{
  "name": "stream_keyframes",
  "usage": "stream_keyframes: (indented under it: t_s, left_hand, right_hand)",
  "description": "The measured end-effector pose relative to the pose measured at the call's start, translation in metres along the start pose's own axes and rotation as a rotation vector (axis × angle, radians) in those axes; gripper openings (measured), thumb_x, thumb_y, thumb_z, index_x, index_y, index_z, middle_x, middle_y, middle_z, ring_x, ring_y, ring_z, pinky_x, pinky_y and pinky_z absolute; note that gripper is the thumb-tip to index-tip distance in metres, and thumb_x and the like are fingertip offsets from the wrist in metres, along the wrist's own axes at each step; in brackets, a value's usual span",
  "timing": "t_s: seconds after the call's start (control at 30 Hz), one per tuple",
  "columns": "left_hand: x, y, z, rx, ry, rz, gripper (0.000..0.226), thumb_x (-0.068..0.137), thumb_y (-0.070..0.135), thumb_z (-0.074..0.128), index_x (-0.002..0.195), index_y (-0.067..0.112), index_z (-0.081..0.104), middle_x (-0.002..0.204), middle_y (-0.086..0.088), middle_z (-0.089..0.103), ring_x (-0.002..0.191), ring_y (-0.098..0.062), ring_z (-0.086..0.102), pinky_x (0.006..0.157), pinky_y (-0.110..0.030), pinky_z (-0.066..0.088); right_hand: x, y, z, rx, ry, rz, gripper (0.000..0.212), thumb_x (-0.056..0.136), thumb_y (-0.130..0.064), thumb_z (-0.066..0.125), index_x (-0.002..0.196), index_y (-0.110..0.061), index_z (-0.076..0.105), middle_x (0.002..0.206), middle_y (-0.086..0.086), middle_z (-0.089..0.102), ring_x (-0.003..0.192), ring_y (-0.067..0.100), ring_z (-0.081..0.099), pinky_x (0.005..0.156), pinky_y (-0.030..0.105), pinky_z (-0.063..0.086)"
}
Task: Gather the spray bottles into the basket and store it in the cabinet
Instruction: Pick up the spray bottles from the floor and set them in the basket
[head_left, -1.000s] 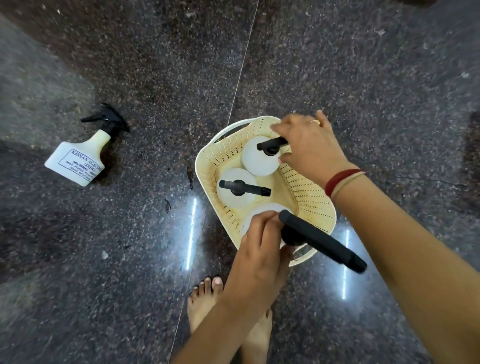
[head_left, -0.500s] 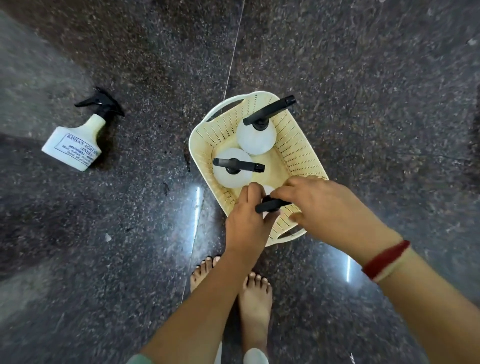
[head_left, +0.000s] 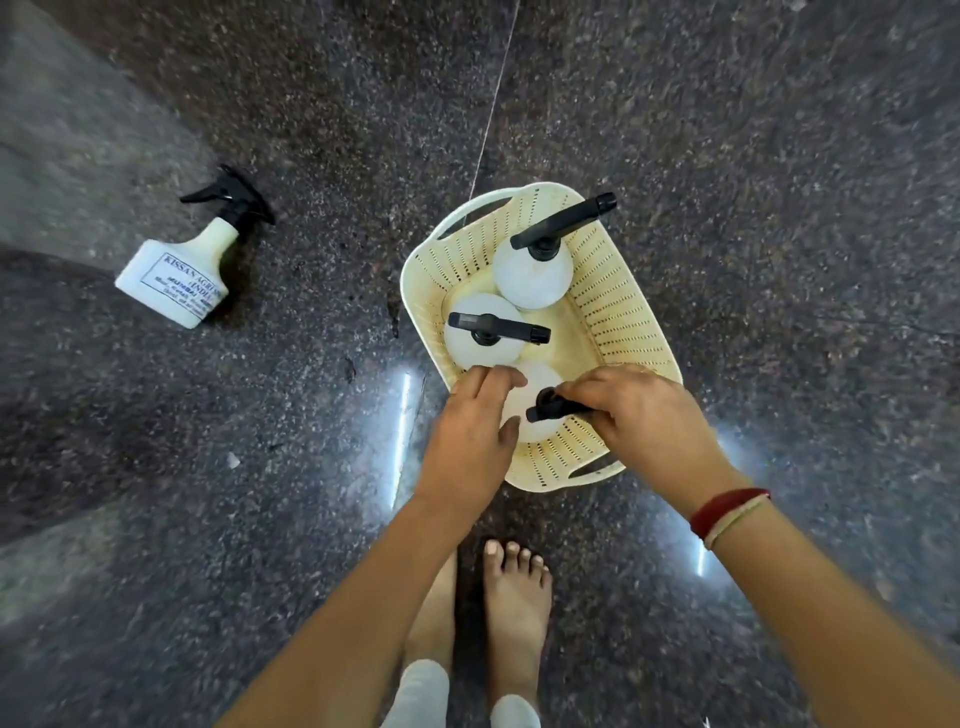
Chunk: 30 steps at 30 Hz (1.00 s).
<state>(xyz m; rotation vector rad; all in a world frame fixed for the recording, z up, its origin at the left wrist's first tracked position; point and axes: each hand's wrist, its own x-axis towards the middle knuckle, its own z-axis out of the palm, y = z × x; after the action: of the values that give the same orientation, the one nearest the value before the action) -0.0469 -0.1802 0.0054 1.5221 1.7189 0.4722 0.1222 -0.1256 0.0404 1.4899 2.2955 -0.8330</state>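
A cream perforated basket (head_left: 618, 317) stands on the dark granite floor. Three white spray bottles with black trigger heads stand upright in it: a far one (head_left: 535, 273), a middle one (head_left: 480, 338) and a near one (head_left: 535, 410). My left hand (head_left: 475, 431) rests against the near bottle's white body, fingers spread. My right hand (head_left: 639, 415) is closed on that bottle's black spray head. A fourth spray bottle (head_left: 176, 275) with a printed label lies on its side on the floor, far to the left of the basket.
My bare feet (head_left: 514, 597) stand just below the basket. A thin floor joint (head_left: 493, 109) runs away from the basket's far rim. Bright light streaks (head_left: 402, 415) reflect on the polished floor beside the basket.
My right hand left the far bottle's head and came to the near bottle's head. The near bottle has gone down into the basket. My left hand has slid to its side.
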Motion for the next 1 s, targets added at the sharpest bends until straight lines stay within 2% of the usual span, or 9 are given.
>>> stream_keyframes:
  t_s: [0.13,0.2,0.3,0.47,0.6,0.67,0.8,0.9,1.0]
  left_hand:
    - [-0.019,-0.019,-0.054,0.177,0.207,0.187,0.021,0.086,0.020,0.057,0.107,0.017,0.058,0.105,-0.002,0.059,0.099,-0.019,0.052,0.087,-0.026,0.037]
    - [-0.012,-0.041,-0.088,0.247,0.339,0.166,0.023,0.087,0.026,0.056,0.109,0.017,0.055,0.108,-0.003,0.057,0.103,-0.019,0.050,0.087,-0.028,0.033]
    - [0.022,-0.084,-0.141,0.389,0.433,0.030,0.035,0.086,0.027,0.060,0.116,0.012,0.052,0.118,-0.010,0.052,0.113,-0.028,0.046,0.090,-0.041,0.036]
    - [0.089,-0.165,-0.195,0.697,0.255,-0.288,0.073,0.081,0.038,0.066,0.139,0.009,0.031,0.148,-0.015,0.028,0.144,-0.036,0.010,0.112,-0.057,0.015]
    - [0.120,-0.219,-0.208,0.785,0.076,-0.577,0.112,0.072,0.056,0.070,0.150,0.015,0.001,0.159,-0.011,0.001,0.144,-0.039,-0.010,0.108,-0.067,0.003]
    - [0.127,-0.238,-0.209,0.714,0.027,-0.708,0.123,0.065,0.055,0.077,0.150,0.020,-0.005,0.158,-0.013,0.000,0.143,-0.044,-0.003,0.107,-0.068,0.011]
    - [0.132,-0.262,-0.214,0.592,0.201,-0.648,0.097,0.055,0.042,0.086,0.131,0.020,0.029,0.128,-0.016,0.041,0.118,-0.043,0.041,0.087,-0.057,0.044]
    - [0.125,-0.264,-0.219,0.562,0.247,-0.579,0.086,0.055,0.040,0.084,0.123,0.016,0.036,0.119,-0.017,0.045,0.109,-0.043,0.044,0.076,-0.052,0.046]
    - [0.111,-0.250,-0.215,0.421,0.407,-0.479,0.083,0.055,0.039,0.084,0.122,0.013,0.042,0.120,-0.015,0.048,0.107,-0.041,0.047,0.080,-0.048,0.044]
  right_hand:
    - [-0.010,-0.013,-0.013,-0.128,-0.151,0.042,0.065,0.076,-0.040,0.071,0.135,-0.034,0.044,0.139,-0.007,0.047,0.132,0.018,0.038,0.113,0.043,0.021]
    - [-0.015,-0.027,-0.026,-0.202,-0.006,-0.002,0.073,0.065,-0.045,0.078,0.130,-0.025,0.052,0.136,0.005,0.051,0.129,0.028,0.045,0.111,0.057,0.019]
    - [0.001,-0.075,-0.039,-0.153,0.336,-0.198,0.054,0.076,-0.045,0.061,0.124,-0.020,0.055,0.131,0.010,0.054,0.123,0.032,0.049,0.107,0.055,0.028]
    - [0.084,-0.157,-0.045,-0.052,0.270,-0.323,0.059,0.083,-0.037,0.062,0.137,-0.019,0.045,0.146,0.010,0.041,0.135,0.030,0.037,0.113,0.051,0.024]
    - [0.158,-0.190,-0.033,0.004,0.204,-0.316,0.064,0.088,-0.040,0.056,0.144,-0.023,0.030,0.154,0.007,0.023,0.143,0.026,0.018,0.118,0.047,0.010]
    - [0.180,-0.202,-0.029,0.055,0.213,-0.319,0.064,0.087,-0.039,0.057,0.143,-0.022,0.032,0.153,0.008,0.024,0.142,0.028,0.020,0.117,0.048,0.012]
    - [0.204,-0.208,-0.024,0.071,0.188,-0.359,0.063,0.088,-0.039,0.058,0.142,-0.021,0.031,0.152,0.008,0.024,0.141,0.030,0.021,0.116,0.048,0.017]
    - [0.206,-0.202,-0.024,0.135,0.172,-0.340,0.062,0.088,-0.038,0.057,0.142,-0.022,0.032,0.152,0.006,0.024,0.140,0.027,0.021,0.115,0.046,0.021]
    - [0.201,-0.196,-0.028,0.242,0.201,-0.295,0.059,0.089,-0.036,0.057,0.142,-0.020,0.035,0.149,0.005,0.029,0.137,0.026,0.027,0.113,0.041,0.024]
